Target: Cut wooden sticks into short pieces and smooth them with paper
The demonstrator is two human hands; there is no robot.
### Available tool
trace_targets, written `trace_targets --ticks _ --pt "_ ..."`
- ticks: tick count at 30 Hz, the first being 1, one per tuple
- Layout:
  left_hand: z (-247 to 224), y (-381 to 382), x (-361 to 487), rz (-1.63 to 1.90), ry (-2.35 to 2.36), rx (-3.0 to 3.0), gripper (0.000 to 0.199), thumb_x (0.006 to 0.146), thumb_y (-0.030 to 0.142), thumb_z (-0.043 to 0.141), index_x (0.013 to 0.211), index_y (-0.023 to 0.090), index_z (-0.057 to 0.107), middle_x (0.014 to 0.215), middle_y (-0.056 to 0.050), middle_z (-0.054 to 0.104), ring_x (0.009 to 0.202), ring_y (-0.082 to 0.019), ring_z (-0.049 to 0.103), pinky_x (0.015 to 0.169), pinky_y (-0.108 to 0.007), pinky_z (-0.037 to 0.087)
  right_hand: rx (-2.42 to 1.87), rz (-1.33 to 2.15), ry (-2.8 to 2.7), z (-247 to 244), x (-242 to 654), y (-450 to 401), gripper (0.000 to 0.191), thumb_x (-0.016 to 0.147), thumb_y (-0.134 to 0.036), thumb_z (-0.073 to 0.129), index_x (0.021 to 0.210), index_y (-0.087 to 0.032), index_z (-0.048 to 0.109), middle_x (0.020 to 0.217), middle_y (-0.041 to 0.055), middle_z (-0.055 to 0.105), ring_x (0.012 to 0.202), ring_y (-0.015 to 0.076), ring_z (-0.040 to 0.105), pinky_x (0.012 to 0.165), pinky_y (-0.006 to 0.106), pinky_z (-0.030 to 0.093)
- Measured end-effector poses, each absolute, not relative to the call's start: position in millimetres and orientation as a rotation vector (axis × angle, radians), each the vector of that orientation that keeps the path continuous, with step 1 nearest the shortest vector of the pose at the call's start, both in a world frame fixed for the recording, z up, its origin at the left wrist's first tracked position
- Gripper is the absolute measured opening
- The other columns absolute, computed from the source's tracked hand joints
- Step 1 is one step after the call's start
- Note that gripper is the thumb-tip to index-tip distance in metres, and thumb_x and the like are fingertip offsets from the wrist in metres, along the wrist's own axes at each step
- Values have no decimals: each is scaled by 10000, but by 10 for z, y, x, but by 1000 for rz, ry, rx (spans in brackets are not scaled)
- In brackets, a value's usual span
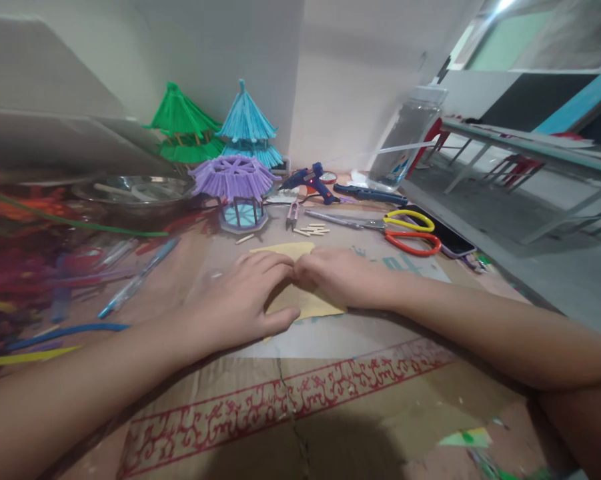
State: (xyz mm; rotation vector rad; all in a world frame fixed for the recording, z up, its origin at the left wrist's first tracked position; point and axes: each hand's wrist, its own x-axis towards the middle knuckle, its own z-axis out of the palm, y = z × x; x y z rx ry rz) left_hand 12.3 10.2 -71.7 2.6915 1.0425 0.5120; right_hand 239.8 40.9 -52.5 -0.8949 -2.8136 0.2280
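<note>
A yellow sheet (303, 299) lies on white paper in front of me, partly covered by both hands. My left hand (243, 290) rests over its left side, fingers bent forward and thumb held apart. Curled closed on the sheet's right side is my right hand (337, 273), its fingertips close to the left fingers. Whatever it may pinch is hidden. Just beyond are several short pale sticks (311, 230), a pair of small snips (292, 215) and a small pavilion model with a purple fuzzy roof (235, 177).
Scissors with yellow and red handles (410, 230) lie to the right near a phone (447, 233). Behind stand a blue glue gun (313, 180), a utility knife (370, 194), a plastic jug (405, 137), and green (180, 120) and blue (247, 120) roofed models. A metal bowl (135, 207) sits left.
</note>
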Motion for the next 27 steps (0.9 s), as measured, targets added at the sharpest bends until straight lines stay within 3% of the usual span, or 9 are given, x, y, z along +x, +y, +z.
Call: trace_targets --ticks 3,7,12,14,17,20,27 --pt "-718 104 124 526 1060 2675 394 877 434 658 1185 191 634 1328 -102 620 1287 -326 524 1107 -514 395 -986 125 -2790 -513 2389 384 117 973 -194 541 1011 -153 644 833 73 675 788 195 564 681 289 367" --pt "-717 109 127 526 1026 2681 331 865 428 670 1089 185 643 1279 -104 638 1255 -322 540 1088 -497 410 -757 391 -2800 -541 2377 316 183 1031 -268 475 1075 -164 620 980 98 701 858 191 597 748 297 412" --pt "-731 120 134 539 1043 2657 402 859 430 681 1181 194 640 1329 -101 626 1287 -320 529 1104 -502 401 -1023 279 -2689 -589 2416 483 150 979 -289 536 1034 -169 605 873 79 641 818 216 555 716 317 377" --pt "-732 119 131 540 1040 2641 399 859 433 682 1182 202 645 1332 -92 629 1295 -314 525 1109 -496 399 -1021 524 -2483 -585 2441 529 137 981 -273 511 1062 -182 573 885 59 629 816 196 553 730 310 397" --pt "-725 108 124 550 1042 2631 402 858 430 675 1186 200 646 1331 -96 632 1292 -311 530 1111 -494 399 -817 1186 -2024 -543 2461 487 154 1009 -309 485 1118 -211 531 757 -16 593 696 143 535 677 265 412" --pt "-714 94 119 551 1063 2618 412 860 437 666 1195 198 648 1318 -101 639 1280 -313 538 1108 -495 401 -643 1678 -1601 -485 2453 377 188 974 -362 602 1063 -202 561 696 -32 634 597 103 519 613 227 402" --pt "-707 89 114 545 1067 2587 427 875 457 638 1218 203 653 1339 -99 635 1290 -309 532 1106 -491 405 -562 2004 -1317 -431 2402 198 200 927 -352 704 954 -177 611 671 1 716 560 88 572 548 194 399"
